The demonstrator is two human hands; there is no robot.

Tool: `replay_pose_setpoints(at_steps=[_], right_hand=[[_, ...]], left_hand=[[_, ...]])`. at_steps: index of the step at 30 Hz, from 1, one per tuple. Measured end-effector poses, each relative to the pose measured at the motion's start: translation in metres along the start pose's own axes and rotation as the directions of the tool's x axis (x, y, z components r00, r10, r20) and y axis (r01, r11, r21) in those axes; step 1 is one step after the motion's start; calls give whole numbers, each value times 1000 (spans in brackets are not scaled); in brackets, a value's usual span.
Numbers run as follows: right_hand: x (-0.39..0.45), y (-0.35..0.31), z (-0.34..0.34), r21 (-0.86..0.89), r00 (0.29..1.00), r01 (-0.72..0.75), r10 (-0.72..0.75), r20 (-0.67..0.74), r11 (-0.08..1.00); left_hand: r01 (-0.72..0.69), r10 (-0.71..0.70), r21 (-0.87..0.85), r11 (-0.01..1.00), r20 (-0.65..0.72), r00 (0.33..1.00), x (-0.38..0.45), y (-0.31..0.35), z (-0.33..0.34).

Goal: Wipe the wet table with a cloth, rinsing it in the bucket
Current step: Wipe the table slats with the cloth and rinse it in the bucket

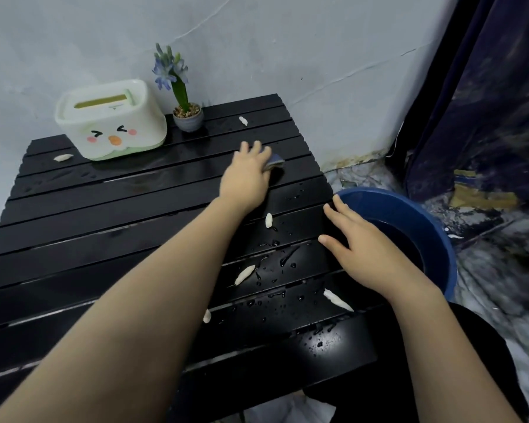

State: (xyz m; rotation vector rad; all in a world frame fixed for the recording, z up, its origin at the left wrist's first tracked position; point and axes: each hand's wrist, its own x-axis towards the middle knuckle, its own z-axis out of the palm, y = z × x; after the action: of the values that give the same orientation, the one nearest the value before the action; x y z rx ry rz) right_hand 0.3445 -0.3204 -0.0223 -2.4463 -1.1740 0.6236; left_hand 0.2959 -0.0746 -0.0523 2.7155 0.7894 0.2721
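Note:
A black slatted table (104, 227) fills the view, with water drops across its right half and front right corner. My left hand (248, 175) reaches to the far right part of the table and presses flat on a small grey-blue cloth (276, 161), which shows only past my fingertips. My right hand (364, 248) lies with straight fingers on the table's right edge and holds nothing. Just beyond it, a blue bucket (434, 227) stands on the floor beside the table with dark water inside.
Several small white scraps (245, 274) lie scattered over the wet slats. A white-green tissue box with a duck face (110, 123) and a small potted blue flower (188, 117) stand at the back against the wall. A dark curtain (486, 102) hangs on the right.

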Motion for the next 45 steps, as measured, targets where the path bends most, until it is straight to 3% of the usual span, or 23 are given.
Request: replay_pose_setpoints(at_steps=[5,8,11,14,16,18,20,21,24,26,29,31,34,38,41,45], right_hand=[[-2,-2,-4,12,999,-29,29,-17,1000],[-4,-1,-5,9,998,-42,42,-36,999],[-6,1,-6,22,998,-48,49,-44,999],[-6,1,-6,10,998,-44,44,-43,999],[-6,1,-6,11,998,-47,47,-38,999],[-6,1,-6,14,998,-47,47,-35,999],[-7,0,-5,9,998,-46,47,-32,999],[-7,0,-6,8,998,-50,50,-31,999],[-8,-2,-6,-8,998,-58,58,-34,998],[-10,-3,-6,-14,998,-52,52,-40,999],[-21,-4,-5,-9,998,-40,39,-56,999],[-36,-4,-4,7,996,-40,40,-80,999],[-69,-2,-2,79,997,-64,67,-41,995],[-112,0,14,115,992,-104,95,79,988],[-124,4,27,56,992,-112,109,68,992],[-129,3,28,54,985,-159,155,69,986]], left_hand=[[-265,292,-201,943,116,949,-13,35,14],[-374,439,-328,867,150,886,-30,28,7],[-377,517,-494,784,183,836,-45,22,-8],[-251,310,-626,739,-15,951,-24,9,-19],[-102,68,-564,819,-81,994,1,-12,-15],[6,-9,-389,921,-5,1000,12,-23,-6],[-24,38,-232,973,60,997,5,-15,7],[-80,99,-231,970,70,993,-3,-5,11],[-237,301,-339,911,152,941,-30,17,17],[-206,332,-477,854,195,923,-45,20,11],[-63,168,-661,748,96,981,-64,20,-18],[-7,-19,-677,736,-32,999,-80,6,-39],[107,-260,-569,815,-195,946,-122,-28,-64],[391,-510,-434,812,-199,837,-219,-63,-71],[490,-563,-312,814,-216,798,-273,-64,-55],[430,-479,-235,872,-221,850,-272,-30,-34]])
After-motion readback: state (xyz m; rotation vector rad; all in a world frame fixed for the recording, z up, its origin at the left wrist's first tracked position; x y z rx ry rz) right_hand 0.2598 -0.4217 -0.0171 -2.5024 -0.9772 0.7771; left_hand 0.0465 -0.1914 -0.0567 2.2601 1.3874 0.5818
